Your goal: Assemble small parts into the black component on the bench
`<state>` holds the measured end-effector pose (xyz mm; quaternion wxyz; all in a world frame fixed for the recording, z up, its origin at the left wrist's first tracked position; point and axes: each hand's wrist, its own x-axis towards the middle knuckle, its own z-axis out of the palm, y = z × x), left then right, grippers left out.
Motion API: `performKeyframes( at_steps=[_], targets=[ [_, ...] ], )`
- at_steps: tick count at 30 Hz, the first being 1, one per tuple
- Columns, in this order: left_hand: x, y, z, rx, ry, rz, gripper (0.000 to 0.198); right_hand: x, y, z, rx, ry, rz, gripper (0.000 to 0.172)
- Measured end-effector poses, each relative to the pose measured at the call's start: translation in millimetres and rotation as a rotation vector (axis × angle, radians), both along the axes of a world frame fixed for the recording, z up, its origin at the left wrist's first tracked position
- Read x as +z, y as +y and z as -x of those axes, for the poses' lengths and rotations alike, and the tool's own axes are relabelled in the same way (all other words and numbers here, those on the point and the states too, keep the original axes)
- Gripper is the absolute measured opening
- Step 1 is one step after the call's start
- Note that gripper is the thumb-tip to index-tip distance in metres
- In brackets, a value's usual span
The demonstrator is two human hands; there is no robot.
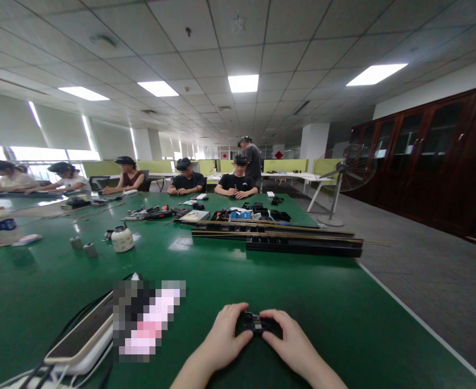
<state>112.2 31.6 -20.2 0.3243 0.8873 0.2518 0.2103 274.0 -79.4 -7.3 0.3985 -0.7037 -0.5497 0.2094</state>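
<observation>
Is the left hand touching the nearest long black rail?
Apart: the head view shows green tabletop between the left hand and the black rail.

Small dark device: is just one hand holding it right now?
No, the left hand and the right hand both hold the small dark device, one from each side.

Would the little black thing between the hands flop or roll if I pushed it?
The little black thing looks hard-edged, so it's probably stiff. It's smaller than the left hand, so likely light. It seems blocky, not round, so it might slide.
</observation>
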Motion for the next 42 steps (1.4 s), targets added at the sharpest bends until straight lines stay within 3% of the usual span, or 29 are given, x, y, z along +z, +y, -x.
performKeyframes(
  at_steps=[9,20,27,33,42],
  targets=[
    [0.1,-0.2,-0.7,-0.016,-0.001,-0.045,0.035,-0.3,-0.2,0.7,-0.006,-0.010,0.012,0.032],
    [3.7,-2.4,-0.5,-0.011,0.014,-0.035,0.037,1.1,-1.3,0.7,-0.002,-0.010,0.021,0.031],
    [-2.1,1.8,-0.7,-0.013,0.016,0.033,0.063,2.7,-2.5,1.3,-0.005,0.003,0.011,0.031],
    [-2.2,1.3,-1.0,-0.022,0.017,-0.035,0.042,-0.4,-2.9,0.7,-0.009,-0.002,0.000,0.031],
    [-1.1,0.8,-1.5,-0.025,-0.003,-0.068,0.035,-0.8,-3.0,0.4,-0.014,-0.003,-0.003,0.031]
  ],
)
